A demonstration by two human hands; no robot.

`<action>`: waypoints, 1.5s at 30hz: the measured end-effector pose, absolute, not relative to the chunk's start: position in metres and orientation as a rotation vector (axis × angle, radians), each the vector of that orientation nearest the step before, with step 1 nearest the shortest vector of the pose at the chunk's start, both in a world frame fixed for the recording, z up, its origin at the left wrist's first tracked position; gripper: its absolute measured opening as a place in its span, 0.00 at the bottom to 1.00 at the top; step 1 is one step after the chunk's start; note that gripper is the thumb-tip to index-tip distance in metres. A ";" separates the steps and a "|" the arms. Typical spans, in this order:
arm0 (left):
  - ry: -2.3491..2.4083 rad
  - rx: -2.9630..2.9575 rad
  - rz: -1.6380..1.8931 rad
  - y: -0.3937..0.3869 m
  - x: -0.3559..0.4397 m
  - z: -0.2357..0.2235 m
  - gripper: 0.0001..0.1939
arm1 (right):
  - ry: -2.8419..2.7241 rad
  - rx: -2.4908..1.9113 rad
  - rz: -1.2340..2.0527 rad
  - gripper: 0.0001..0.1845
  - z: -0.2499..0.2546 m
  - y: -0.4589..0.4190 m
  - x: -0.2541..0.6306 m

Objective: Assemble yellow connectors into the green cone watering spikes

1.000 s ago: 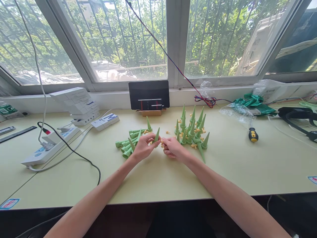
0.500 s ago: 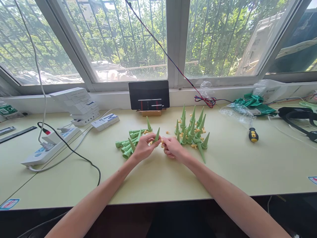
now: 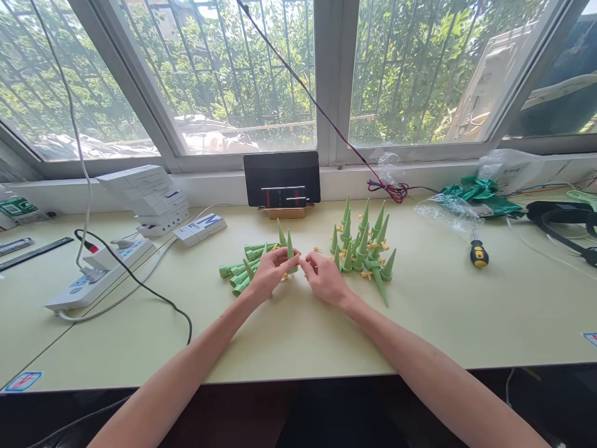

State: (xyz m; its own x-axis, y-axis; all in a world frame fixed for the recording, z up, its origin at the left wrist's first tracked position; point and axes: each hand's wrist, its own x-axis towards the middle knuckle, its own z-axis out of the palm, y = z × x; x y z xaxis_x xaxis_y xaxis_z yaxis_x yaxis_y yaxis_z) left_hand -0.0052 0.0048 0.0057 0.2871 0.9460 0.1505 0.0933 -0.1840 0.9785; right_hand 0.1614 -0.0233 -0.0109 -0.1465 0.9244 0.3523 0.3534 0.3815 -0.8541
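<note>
Light-coloured table surface below barred windows, as shown in the head view. Left hand: thumb and fingers closed around a green spike, its point directed upward, at the table's centre. Right hand: thumb and index fingertip brought close together beside a small yellow fitting at the left thumb; whether they grip it cannot be told. Work status, by judgement: partway through. To the right, a cluster of green spikes stands mostly upright, with yellow fittings visible among its bases; one spike lies tilted toward the table's front edge. To the left, green pieces lie flat with their wide ends facing outward, showing no fitting at those ends, and appear to be the remainder. One loose fitting lies between the groups. Markings: a white-and-blue box bears a large letter "M"; its smaller print is illegible. Characters on the phone before the dark tablet are too small to read.
</note>
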 end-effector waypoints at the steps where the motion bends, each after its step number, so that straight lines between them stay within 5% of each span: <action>1: 0.980 1.529 1.041 0.005 -0.006 0.005 0.19 | -1.711 -1.132 0.739 0.14 -0.011 -0.023 0.161; 27: 0.703 1.255 0.860 0.007 -0.008 0.008 0.22 | -1.773 -1.045 0.575 0.17 -0.008 -0.030 0.160; 45: 0.672 1.109 0.854 0.004 -0.005 0.016 0.11 | -1.808 -1.036 0.610 0.16 -0.010 -0.032 0.158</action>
